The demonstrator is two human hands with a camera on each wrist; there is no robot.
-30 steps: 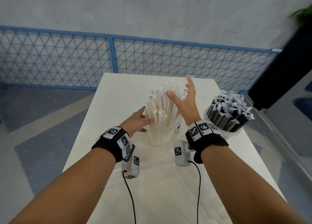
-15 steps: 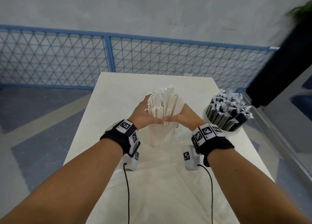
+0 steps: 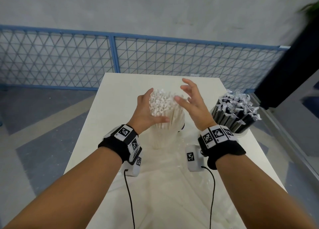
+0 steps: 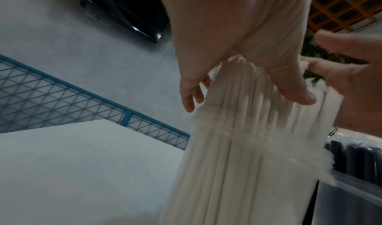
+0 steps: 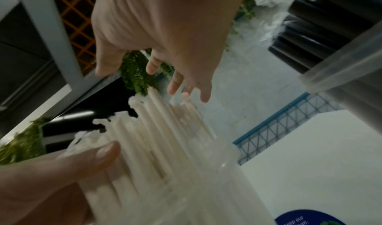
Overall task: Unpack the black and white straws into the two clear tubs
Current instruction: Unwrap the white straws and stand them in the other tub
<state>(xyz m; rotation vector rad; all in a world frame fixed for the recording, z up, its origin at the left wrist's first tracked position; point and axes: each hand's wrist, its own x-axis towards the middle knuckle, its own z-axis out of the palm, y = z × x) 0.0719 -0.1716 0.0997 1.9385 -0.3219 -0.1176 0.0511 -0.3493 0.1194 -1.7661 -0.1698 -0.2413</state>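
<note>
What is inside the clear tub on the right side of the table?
The right clear tub holds black straws standing upright, each in a clear wrapper with crinkled ends on top. Their lower ends and the tub's bottom are hidden behind the right hand's wrist.

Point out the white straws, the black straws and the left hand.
white straws [image 3: 161,102], head view, on the wrapped top ends.
black straws [image 3: 229,117], head view, on the dark shafts.
left hand [image 3: 144,111], head view, on its back.
</note>
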